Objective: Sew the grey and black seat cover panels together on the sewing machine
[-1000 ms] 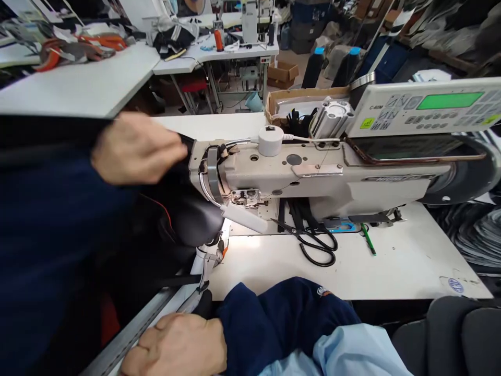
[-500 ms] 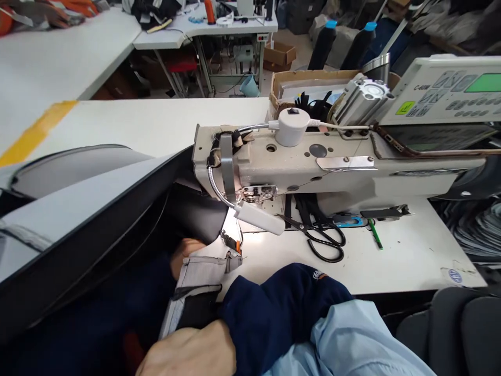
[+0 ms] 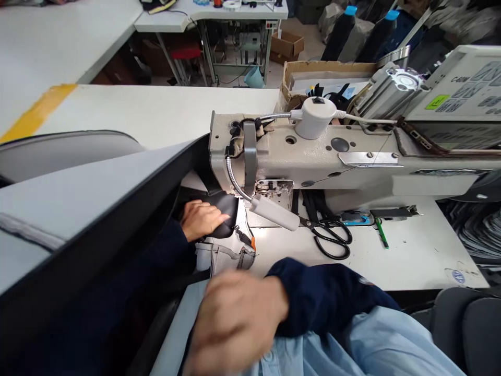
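Observation:
My left hand (image 3: pixel 201 219) is at the left of the sewing machine (image 3: pixel 274 156), its fingers curled over a smooth black panel (image 3: pixel 226 213) close to the needle area. That panel seems to belong to the large grey piece with black edging (image 3: pixel 90 183), which rises over my left arm. Just right of the hand lie a grey strap end (image 3: pixel 230 256) and a small orange tab (image 3: pixel 253 243). My right hand (image 3: pixel 238 318) is in front of my body, above grey and black material; motion smears its fingers, so its grip is unclear.
A white lamp head (image 3: pixel 276 212) hangs beside the needle area. Black-handled scissors (image 3: pixel 332 240) and a green pen (image 3: pixel 381 233) lie on the white table (image 3: pixel 305 269). Behind the machine stands a cardboard box (image 3: pixel 289 78); a control panel (image 3: pixel 462 89) is at the right.
My left hand has moved up and forward onto the black panel, out from behind the material. My right hand has moved up and right. The view has shifted left and down.

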A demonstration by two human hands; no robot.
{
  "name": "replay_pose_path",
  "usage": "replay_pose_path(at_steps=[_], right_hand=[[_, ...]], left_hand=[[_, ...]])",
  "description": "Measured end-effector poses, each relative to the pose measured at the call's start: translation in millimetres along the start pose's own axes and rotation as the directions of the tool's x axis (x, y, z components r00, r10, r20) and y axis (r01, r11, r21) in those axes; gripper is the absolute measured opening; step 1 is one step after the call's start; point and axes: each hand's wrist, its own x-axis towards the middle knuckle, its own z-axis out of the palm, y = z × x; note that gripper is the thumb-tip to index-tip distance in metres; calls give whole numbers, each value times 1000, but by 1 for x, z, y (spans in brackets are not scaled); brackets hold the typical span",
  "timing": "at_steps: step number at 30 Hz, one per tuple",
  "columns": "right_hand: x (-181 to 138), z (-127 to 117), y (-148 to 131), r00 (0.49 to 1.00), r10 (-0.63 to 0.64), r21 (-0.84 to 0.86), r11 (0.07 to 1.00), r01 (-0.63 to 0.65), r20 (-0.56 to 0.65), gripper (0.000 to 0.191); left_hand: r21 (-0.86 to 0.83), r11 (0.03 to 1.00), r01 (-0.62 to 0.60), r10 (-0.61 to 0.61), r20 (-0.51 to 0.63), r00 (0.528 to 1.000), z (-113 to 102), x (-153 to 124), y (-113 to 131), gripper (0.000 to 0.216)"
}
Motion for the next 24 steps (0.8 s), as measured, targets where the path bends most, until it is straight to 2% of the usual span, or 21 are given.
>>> replay_pose_path(at_steps=[1, 3, 5, 7, 9, 13, 16, 21, 24], right_hand=[[-9, -11, 14, 997, 35, -13, 999, -36, -63, 28], [-27, -28, 39, 974, 180, -83, 978, -193, -139, 39], [-40, -36, 58, 940, 328, -175, 924, -339, -89, 47], [-46, -33, 69, 936, 351, -214, 918, -335, 40, 49], [-45, -26, 75, 943, 325, -202, 931, -305, 72, 42], [-38, -17, 85, 956, 284, -204, 942, -266, 67, 22], [-35, -17, 92, 955, 272, -206, 948, -244, 117, 19], [-33, -14, 96, 945, 276, -266, 938, -223, 178, 24], [-29, -15, 94, 938, 283, -305, 928, -216, 199, 26]], left_hand=[[-7, 1000, 2, -2, -2, 1000, 0, 0, 7, 51], [-3, 1000, 9, -9, 40, 999, -3, 2, 16, 52], [20, 1000, 15, -17, 126, 992, -6, 6, 18, 53], [47, 999, 18, -27, 193, 981, -7, 9, 19, 53], [51, 998, 37, -47, 195, 980, -8, 9, 21, 53], [27, 996, 91, -92, 67, 993, -9, 5, 29, 45], [50, 994, 97, -98, 25, 995, -11, 6, 33, 39], [85, 995, 54, -69, 190, 979, -11, 14, 30, 40], [102, 994, 30, -54, 243, 969, -7, 19, 25, 37]])
